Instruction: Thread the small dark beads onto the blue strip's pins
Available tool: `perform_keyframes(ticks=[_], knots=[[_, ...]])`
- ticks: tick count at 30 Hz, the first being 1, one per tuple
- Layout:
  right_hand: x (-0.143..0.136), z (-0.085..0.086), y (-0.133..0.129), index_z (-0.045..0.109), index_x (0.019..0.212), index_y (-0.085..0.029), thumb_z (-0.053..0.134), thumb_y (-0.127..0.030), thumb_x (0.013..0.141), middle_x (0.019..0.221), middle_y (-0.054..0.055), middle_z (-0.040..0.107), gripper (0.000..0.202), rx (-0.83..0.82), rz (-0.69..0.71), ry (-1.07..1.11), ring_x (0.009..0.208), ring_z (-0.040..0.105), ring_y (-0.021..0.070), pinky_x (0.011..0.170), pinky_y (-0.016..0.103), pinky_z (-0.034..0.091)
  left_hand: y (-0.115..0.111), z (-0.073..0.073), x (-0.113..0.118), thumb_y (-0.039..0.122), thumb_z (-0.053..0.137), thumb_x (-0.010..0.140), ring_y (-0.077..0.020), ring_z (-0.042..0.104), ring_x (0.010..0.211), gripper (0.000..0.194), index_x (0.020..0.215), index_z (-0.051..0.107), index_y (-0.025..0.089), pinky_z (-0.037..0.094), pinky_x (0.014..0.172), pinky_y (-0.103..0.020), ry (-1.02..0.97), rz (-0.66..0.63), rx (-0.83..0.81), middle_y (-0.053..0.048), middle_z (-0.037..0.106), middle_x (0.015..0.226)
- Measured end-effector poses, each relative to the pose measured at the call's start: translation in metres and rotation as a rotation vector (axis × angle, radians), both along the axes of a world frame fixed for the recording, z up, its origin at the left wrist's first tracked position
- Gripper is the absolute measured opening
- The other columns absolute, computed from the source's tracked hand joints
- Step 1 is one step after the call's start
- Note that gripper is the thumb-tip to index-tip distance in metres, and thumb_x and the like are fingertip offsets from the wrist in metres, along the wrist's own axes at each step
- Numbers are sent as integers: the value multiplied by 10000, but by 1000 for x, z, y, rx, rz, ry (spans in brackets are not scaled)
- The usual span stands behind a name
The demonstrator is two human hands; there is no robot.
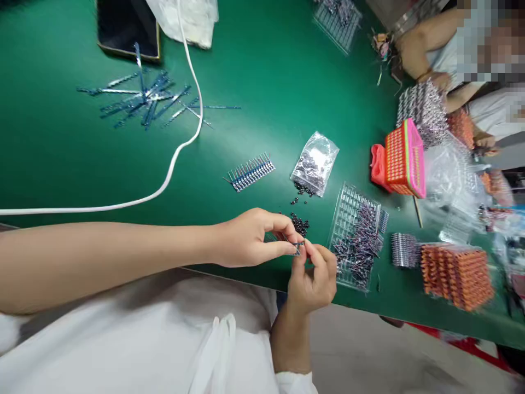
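Note:
My left hand [254, 238] reaches in from the left, thumb and forefinger pinching a thin blue strip [298, 244], mostly covered by the fingers. Coming up from below, my right hand [314, 276] has its thumb and forefinger closed at the strip's end; whatever tiny piece they hold is too small to name. Right behind the fingertips lies a pile of small dark beads [301, 224]. A clear plastic bag [315, 161] of similar beads rests farther back, with some spilled at its mouth. Left of it is a blue strip lined with thin pins [251, 172].
Right of my hands sits a clear tray [355, 241] heaped with dark pin-like pieces. Blue strips [145, 98] lie scattered at left near a white cable [176, 156]. Orange stacks [455, 276] and a basket [404, 158] stand at right. Other people's arms [430, 49] show beyond.

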State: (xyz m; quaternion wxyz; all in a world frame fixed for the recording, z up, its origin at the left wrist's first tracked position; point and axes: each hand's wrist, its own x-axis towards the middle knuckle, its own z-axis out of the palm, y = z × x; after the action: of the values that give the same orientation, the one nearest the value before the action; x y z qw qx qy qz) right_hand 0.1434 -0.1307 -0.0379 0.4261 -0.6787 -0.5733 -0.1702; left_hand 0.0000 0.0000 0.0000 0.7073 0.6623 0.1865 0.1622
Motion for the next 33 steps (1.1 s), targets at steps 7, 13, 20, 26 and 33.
perform_keyframes(ticks=[7, 13, 20, 26, 33], knots=[[1, 0, 0, 684, 999, -217, 716, -115, 835, 868, 11, 682, 195, -59, -30, 6, 778, 664, 116, 695, 262, 563, 2, 3, 2, 308, 634, 887, -197, 701, 1020, 167, 923, 678, 151, 520, 902, -308, 36, -13, -31, -72, 765, 1048], [-1, 5, -2, 681, 916, -199, 670, -163, 862, 857, 24, 642, 65, -53, -4, 386, 763, 630, 126, 592, 248, 522, 1, 2, 8, 345, 641, 869, -165, 681, 825, 216, 907, 683, 137, 519, 751, -279, 67, 55, -131, -48, 746, 897], [-8, 5, 2, 660, 846, -189, 647, -210, 880, 802, 0, 562, 42, 3, 51, 715, 674, 572, 104, 530, 226, 435, -1, 2, 14, 302, 696, 809, -108, 602, 697, 168, 855, 677, 141, 471, 645, -224, 68, 115, -261, 4, 700, 766], [-8, 4, 3, 653, 843, -186, 649, -224, 878, 803, -2, 548, 53, -14, 54, 746, 681, 567, 107, 553, 237, 439, -2, 1, 12, 303, 710, 810, -113, 616, 715, 154, 850, 694, 154, 476, 656, -223, 80, 124, -219, 7, 710, 775], [-8, 6, 3, 644, 848, -185, 644, -227, 883, 796, -8, 537, 55, -43, 52, 747, 644, 541, 92, 554, 240, 443, -1, 1, 12, 314, 709, 821, -101, 606, 681, 154, 850, 705, 163, 469, 644, -213, 114, 116, -191, 18, 709, 759]])
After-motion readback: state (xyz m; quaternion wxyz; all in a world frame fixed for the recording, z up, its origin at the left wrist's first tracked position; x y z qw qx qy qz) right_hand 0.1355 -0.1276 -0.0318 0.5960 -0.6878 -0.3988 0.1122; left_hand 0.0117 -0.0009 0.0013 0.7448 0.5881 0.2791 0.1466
